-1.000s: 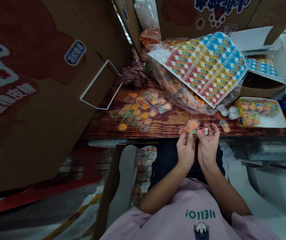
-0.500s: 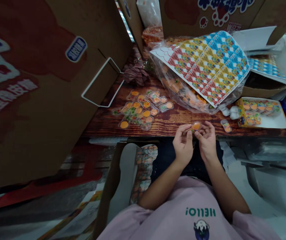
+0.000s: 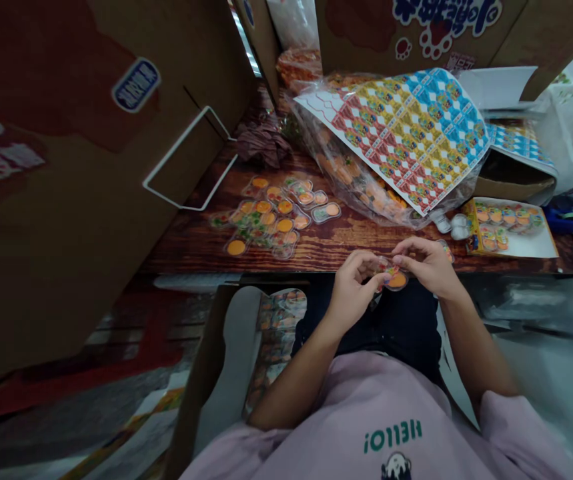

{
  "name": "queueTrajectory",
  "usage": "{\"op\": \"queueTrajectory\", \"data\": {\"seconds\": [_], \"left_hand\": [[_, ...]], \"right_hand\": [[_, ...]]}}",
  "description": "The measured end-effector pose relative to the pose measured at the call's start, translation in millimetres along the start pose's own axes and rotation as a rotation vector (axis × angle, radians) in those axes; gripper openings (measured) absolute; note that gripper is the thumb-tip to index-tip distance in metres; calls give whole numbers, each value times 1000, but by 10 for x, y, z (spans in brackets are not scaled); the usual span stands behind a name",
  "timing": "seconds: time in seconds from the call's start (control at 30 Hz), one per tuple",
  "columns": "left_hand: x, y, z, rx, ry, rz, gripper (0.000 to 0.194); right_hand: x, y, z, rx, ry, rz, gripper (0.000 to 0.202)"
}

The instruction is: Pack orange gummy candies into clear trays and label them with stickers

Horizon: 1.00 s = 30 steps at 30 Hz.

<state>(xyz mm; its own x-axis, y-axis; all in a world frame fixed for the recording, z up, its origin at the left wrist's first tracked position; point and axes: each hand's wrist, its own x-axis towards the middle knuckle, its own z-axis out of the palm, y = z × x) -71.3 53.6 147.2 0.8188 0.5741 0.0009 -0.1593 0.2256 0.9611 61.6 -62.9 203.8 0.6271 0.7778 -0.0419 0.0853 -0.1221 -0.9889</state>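
Observation:
In front of my lap, at the table's near edge, I hold a small see-through plastic pack [image 3: 397, 281] with an orange filling. My left hand [image 3: 353, 293] is closed on its left end, thumb on top. My right hand [image 3: 430, 268] pinches at its upper edge; whether the fingertips grip the pack itself or a small piece on it is hard to see. Similar packs lie in a loose pile [image 3: 266, 217] to the left on the wooden table [image 3: 196, 257]. One more pack [image 3: 445, 249] is partly hidden behind my right hand.
A plastic bag [image 3: 339, 170] of orange pieces stands behind, with a sheet of colourful printed labels [image 3: 406, 137] over it. An open yellow box [image 3: 531, 247] with packs sits right. Large cartons [image 3: 66, 267] rise left and behind, near a white wire frame [image 3: 176, 157].
Both hands have come down and nearer my body with the pack. The pack is turned, and my right hand has shifted from its right side to its upper edge.

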Motion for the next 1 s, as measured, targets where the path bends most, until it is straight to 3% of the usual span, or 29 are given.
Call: {"op": "queueTrajectory", "data": {"seconds": [0.1,0.17,0.33,0.43,0.5,0.6,0.7,0.8,0.9,1.0], "left_hand": [[32,83,-82,61,-194,-87,14],[54,138,-131,124,-281,-76,7],[71,160,-158,251,-303,225,8],[66,97,-166,310,-258,514,12],[70,56,-199,375,-152,688,9],[85,7,-283,526,14,804,11],[67,-78,-354,625,57,786,22],[-50,-219,-314,561,106,699,32],[-267,-329,-135,319,272,449,42],[-477,-340,85,-31,178,110,44]], "right_hand": [[-35,-40,12,-7,-29,-9,26],[-68,-57,33,18,-44,20,33],[-181,16,143,230,-41,134,42],[-281,109,204,244,37,179,45],[-348,181,233,259,127,242,57],[-439,280,271,378,148,395,64],[-514,322,310,523,87,487,64],[-562,317,356,570,77,486,67],[-576,335,423,552,252,359,70],[-580,401,510,484,405,235,74]]}}
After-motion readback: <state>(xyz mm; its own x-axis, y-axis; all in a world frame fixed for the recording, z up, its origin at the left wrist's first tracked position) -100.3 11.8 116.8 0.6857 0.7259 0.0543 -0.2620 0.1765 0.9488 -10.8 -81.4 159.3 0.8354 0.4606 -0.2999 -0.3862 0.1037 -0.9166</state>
